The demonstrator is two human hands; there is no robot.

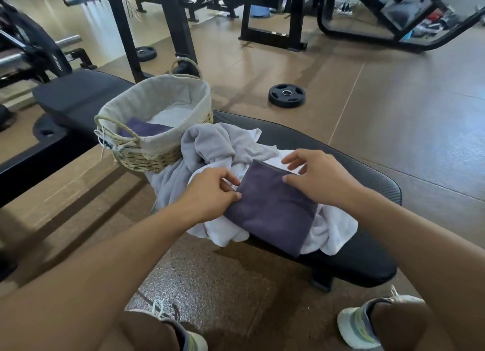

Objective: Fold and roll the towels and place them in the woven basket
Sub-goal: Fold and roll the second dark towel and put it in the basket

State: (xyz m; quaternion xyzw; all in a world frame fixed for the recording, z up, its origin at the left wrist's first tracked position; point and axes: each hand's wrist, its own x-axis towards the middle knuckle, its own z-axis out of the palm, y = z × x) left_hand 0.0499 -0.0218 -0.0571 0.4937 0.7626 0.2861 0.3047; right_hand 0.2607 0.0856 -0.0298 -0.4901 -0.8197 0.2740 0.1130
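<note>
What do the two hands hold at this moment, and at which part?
Both hold the folded dark purple towel: the left hand pinches its left edge near the far corner, and the right hand pinches its far right corner.

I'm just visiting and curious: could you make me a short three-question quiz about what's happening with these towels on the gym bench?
1. True or false: the woven basket already holds a dark purple towel.
2. Which towel do the left hand and the right hand hold at its far corners? A) the grey towel B) the folded dark purple towel C) the white towel
3. Fill in: the loose towels lie on a black padded ____.

Key
1. True; it lies at the near left of the lining.
2. B; it lies flat on top of the white towel.
3. Bench.
</note>
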